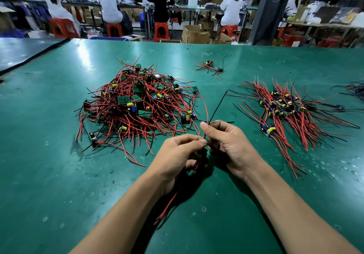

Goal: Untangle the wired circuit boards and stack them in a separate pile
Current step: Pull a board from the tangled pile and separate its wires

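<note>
- The left hand (177, 153) has its fingers curled. Its thumb and forefinger pinch tight beside the right hand, and it holds the held board (199, 154), of which only a yellow part shows in the gap between the two hands.
- The right hand (228, 143) pinches a black wire (218, 106) between thumb and forefinger. The wire runs straight up and away to the far right, with its end free.
- A red wire (206, 114) rises from where the hands meet and arcs back to the near edge of the tangled pile (137, 104). Whether it is caught there cannot be told.
- More red leads (167, 206) hang beneath the left hand toward the person, above the green table (59, 155).
- The tangled pile lies ahead and to the left, nearer the left hand.
- The sorted pile (285, 108) lies ahead and to the right, nearer the right hand. Its boards cluster mid-pile, and its leads fan along a line from far left to near right.
- The coming move likely turns on that red arc. It should be drawn clear of the tangle, then the board carried rightward and laid along the sorted pile's axis.
</note>
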The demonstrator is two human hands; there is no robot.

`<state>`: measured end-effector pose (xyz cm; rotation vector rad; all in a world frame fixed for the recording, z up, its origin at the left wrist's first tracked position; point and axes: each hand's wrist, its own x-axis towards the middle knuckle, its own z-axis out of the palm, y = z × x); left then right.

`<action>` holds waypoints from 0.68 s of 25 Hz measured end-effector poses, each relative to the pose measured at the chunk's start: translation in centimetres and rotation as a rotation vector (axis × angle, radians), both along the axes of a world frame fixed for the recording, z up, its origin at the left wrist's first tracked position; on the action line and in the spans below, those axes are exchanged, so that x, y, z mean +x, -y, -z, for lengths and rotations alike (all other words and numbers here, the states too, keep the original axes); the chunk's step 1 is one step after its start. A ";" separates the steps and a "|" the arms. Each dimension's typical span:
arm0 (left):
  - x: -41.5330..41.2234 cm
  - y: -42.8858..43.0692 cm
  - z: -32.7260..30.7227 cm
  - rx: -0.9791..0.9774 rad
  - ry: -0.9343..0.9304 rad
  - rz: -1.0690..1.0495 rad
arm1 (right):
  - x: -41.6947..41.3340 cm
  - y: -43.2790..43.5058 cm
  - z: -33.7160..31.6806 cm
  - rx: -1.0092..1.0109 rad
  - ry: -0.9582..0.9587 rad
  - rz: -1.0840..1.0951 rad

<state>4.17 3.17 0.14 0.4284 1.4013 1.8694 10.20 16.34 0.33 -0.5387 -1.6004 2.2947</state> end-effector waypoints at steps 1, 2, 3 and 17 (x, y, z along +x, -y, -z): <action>0.0 0.0 0.1 -0.001 -0.016 -0.011 | 0.1 -0.1 0.0 0.003 -0.008 -0.034; 0.1 -0.1 0.1 -0.001 -0.033 -0.028 | 0.2 -0.1 0.0 0.010 -0.011 -0.079; 0.1 0.0 0.1 -0.001 -0.049 -0.047 | 0.4 -0.1 0.1 0.021 -0.011 -0.130; 0.5 -0.2 -0.5 -0.014 0.036 -0.141 | 0.0 -0.4 0.3 0.271 0.092 0.108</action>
